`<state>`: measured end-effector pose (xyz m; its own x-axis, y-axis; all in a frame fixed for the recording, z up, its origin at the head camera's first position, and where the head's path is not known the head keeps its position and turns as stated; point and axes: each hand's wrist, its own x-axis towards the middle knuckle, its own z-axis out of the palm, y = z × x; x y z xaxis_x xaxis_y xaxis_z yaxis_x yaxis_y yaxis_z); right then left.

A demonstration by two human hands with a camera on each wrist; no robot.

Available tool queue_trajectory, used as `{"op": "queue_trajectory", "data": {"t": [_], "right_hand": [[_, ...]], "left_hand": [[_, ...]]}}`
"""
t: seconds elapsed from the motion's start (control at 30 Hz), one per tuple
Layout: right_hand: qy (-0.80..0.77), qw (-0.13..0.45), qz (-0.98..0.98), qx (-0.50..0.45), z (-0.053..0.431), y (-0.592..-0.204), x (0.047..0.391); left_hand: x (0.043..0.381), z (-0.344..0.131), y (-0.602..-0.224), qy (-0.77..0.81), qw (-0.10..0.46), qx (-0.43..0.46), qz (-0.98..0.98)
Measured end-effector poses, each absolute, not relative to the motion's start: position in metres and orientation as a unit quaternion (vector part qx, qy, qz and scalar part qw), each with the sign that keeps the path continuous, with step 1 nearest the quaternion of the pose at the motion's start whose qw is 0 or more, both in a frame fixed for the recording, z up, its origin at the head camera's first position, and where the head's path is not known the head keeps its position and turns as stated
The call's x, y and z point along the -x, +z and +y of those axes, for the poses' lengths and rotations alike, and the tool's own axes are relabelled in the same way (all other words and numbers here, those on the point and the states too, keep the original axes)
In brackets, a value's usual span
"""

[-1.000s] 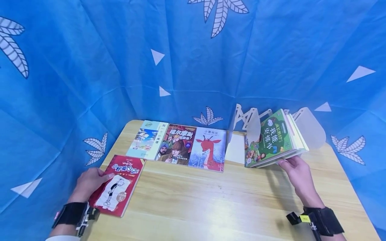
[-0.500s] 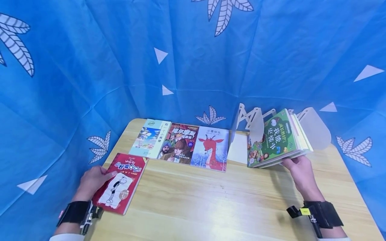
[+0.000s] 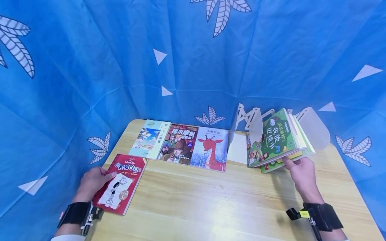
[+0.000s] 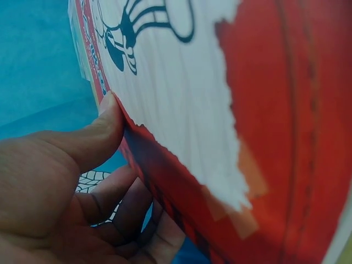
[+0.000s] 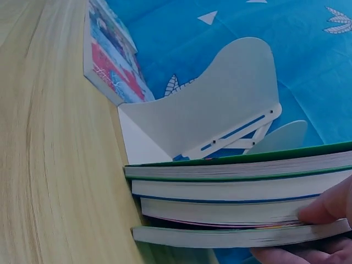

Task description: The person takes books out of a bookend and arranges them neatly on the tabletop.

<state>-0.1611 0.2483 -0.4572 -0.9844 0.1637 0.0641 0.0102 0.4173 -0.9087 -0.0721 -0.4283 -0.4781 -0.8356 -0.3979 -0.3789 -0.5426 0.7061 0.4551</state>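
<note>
At the left of the head view my left hand (image 3: 94, 182) grips the left edge of a red comic book (image 3: 120, 184), thumb on the cover and fingers underneath. On the right, several books lean in a white expandable book stand (image 3: 313, 129). A green-covered book (image 3: 272, 139) is the front one. My right hand (image 3: 301, 174) pinches the rearmost green book (image 3: 269, 167), whose lower edge sticks out from the others. In the right wrist view, the thumb lies in the gap above this book (image 5: 220, 237), with fingers beneath it.
Three books lie flat in a row at the back: a pale green one (image 3: 149, 139), a Sherlock-style comic (image 3: 178, 144) and a red deer book (image 3: 209, 149). A blue patterned cloth (image 3: 181, 67) rises behind the wooden table (image 3: 211, 204).
The rearmost green book has separated from the stack and its lower edge has come forward with my right hand. My left hand keeps its grip on the red book. The head view shifted slightly.
</note>
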Motion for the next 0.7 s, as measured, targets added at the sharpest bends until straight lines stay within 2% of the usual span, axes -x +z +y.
{"op": "queue_trajectory", "data": {"t": [0.7], "right_hand": [[0.460,0.048,-0.881,0.098,0.257,-0.438,0.121]], "left_hand": [[0.070,-0.428,-0.482,0.286,0.112,0.256,0.917]]}}
